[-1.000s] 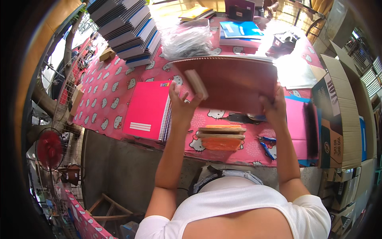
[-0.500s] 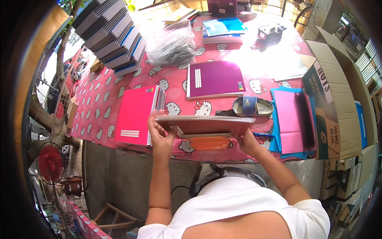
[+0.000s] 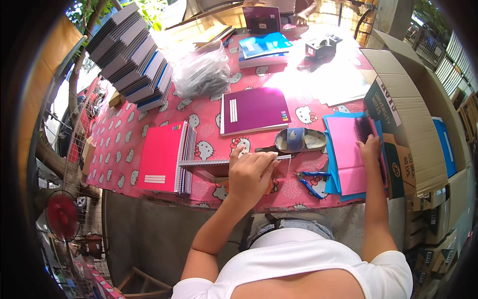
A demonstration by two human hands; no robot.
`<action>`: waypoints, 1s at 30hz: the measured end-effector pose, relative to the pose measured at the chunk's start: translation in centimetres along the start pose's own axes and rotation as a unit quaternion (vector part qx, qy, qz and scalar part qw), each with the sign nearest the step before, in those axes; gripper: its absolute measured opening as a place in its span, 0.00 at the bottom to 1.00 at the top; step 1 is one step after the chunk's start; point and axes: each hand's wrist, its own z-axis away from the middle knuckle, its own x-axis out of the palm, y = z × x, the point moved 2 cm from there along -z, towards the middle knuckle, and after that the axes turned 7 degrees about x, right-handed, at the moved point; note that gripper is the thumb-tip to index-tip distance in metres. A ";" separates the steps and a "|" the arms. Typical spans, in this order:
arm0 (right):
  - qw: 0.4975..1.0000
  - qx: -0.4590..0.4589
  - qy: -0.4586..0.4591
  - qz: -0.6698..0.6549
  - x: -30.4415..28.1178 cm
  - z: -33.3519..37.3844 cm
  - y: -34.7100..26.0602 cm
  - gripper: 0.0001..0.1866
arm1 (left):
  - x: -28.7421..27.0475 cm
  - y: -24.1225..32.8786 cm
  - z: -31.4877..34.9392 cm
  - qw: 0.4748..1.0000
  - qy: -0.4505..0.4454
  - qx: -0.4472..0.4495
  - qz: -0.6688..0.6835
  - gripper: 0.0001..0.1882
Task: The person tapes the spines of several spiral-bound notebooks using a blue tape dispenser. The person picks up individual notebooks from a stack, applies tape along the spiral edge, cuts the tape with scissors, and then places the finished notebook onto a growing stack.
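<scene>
A spiral notebook (image 3: pixel 201 167) stands on its long edge near the table's front, coil side up. My left hand (image 3: pixel 249 177) is closed over its top edge and hides its middle. My right hand (image 3: pixel 370 149) has its fingers closed at a heap of black spiral binding coils (image 3: pixel 362 127), which lies on pink sheets (image 3: pixel 343 149) over blue ones. Between the hands lie blue-handled pliers (image 3: pixel 312 185). Left of the standing notebook is a stack of spiral notebooks with a hot-pink cover (image 3: pixel 160 154). A purple notebook (image 3: pixel 256 110) lies flat beyond.
A blue slide sandal (image 3: pixel 301 139) sits behind the pliers. An open cardboard box (image 3: pixel 406 114) stands at the right edge. Tall stacked notebooks (image 3: pixel 132 55) lean at the far left, beside a clear plastic bag (image 3: pixel 201 72). Someone's hand (image 3: pixel 301 19) shows at the far side.
My right hand has left the notebook and moved right to the black coils. My left hand has shifted to the notebook's top edge. The pliers now show fully.
</scene>
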 end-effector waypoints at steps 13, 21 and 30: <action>0.996 -0.056 -0.065 -0.024 -0.1 -2.6 -1.0 0.07 | -0.5 0.4 -0.1 0.998 0.049 -0.003 -0.041 0.10; 0.826 -0.335 -0.204 -0.405 -11.0 10.1 -8.3 0.24 | -0.7 0.4 0.5 0.999 0.006 -0.045 -0.028 0.11; 0.597 -0.282 -0.548 -0.514 -11.9 17.8 -12.1 0.38 | -0.6 0.7 0.0 0.998 0.054 -0.009 -0.026 0.09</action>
